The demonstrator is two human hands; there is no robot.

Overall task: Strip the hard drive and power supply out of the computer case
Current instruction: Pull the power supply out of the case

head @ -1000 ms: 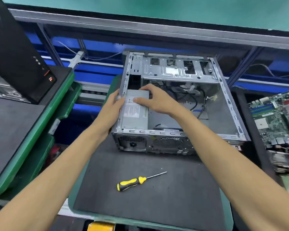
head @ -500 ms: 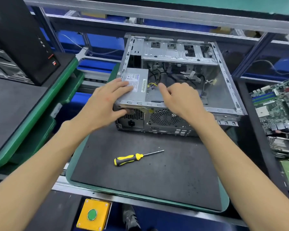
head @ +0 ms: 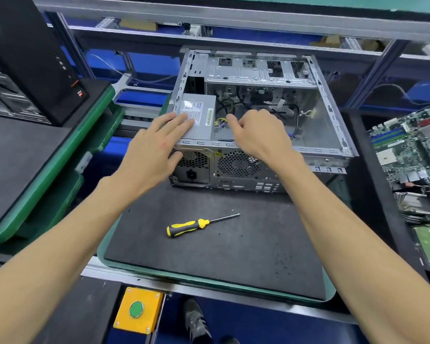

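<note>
One open bare-metal silver computer case (head: pixel 315 125) is lying on its side on the dark foam mat of the green-rimmed counter (head: pixel 209 259), sitting at the far edge, rear panel facing the near edge. One grey boxy power supply with a white label (head: pixel 201 115) is sitting inside the case at its near-left corner, its vent and socket showing through the rear panel. I can't pick out a hard drive inside the case; the far drive bay is too cluttered to tell.

Left hand (head: pixel 154 147) is lying flat, fingers straight and spread, fingertips on the power supply's top, thumb against the rear panel vent. Grip there is loose and wide, holding nothing. Right hand (head: pixel 256 135) is reaching over the case's near rim just right of the power supply, fingers curled down into the bundle of black and yellow cables (head: pixel 224 115); I can't tell whether they are pinching anything.

One yellow-and-black screwdriver (head: pixel 196 225) is lying apart from the case, mid-mat, tip pointing right. Bare mat is running from it to the near edge and to the right edge.

Off the counter: one black tower case (head: pixel 30 53) standing at far left, one green motherboard (head: pixel 407 145) at right, one yellow box with a green button (head: pixel 137 310) below the near edge.
</note>
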